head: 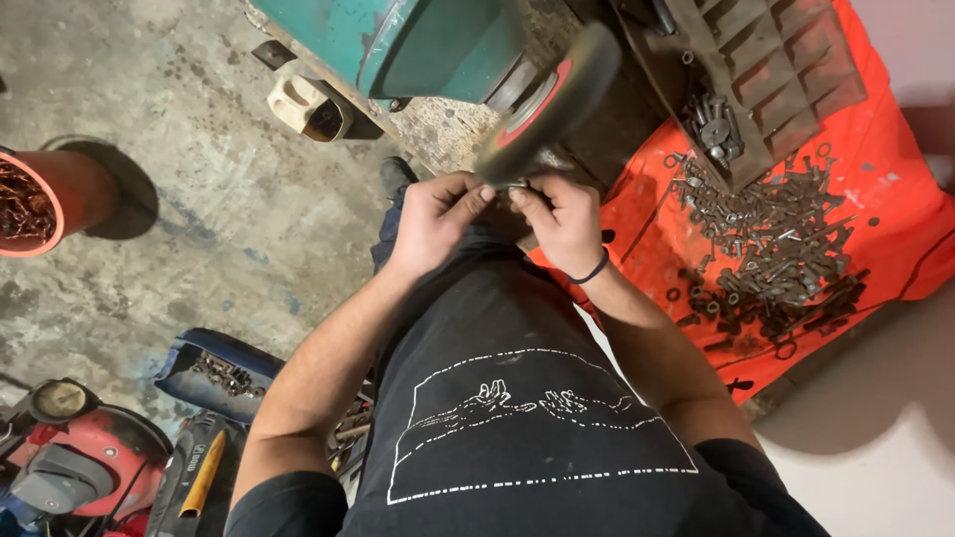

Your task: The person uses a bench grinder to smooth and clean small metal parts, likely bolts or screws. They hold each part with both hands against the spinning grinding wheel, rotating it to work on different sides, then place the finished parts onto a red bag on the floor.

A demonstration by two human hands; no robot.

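Note:
My left hand (pixel 433 214) and my right hand (pixel 562 219) meet at the lower edge of a blurred, spinning wire wheel (pixel 552 99) with a red hub on a green bench grinder (pixel 438 45). Both pinch one small metal part (pixel 502 189) between thumbs and fingertips and hold it against the wheel. Most of the part is hidden by my fingers. A dark band sits on my right wrist.
An orange sheet (pixel 885 179) at the right carries a heap of several dark bolts and metal parts (pixel 771 249) and a grey tray (pixel 776 70). An orange bucket (pixel 45 204) stands at the left. A blue tub of bolts (pixel 219 370) and red tools (pixel 90 462) lie at lower left.

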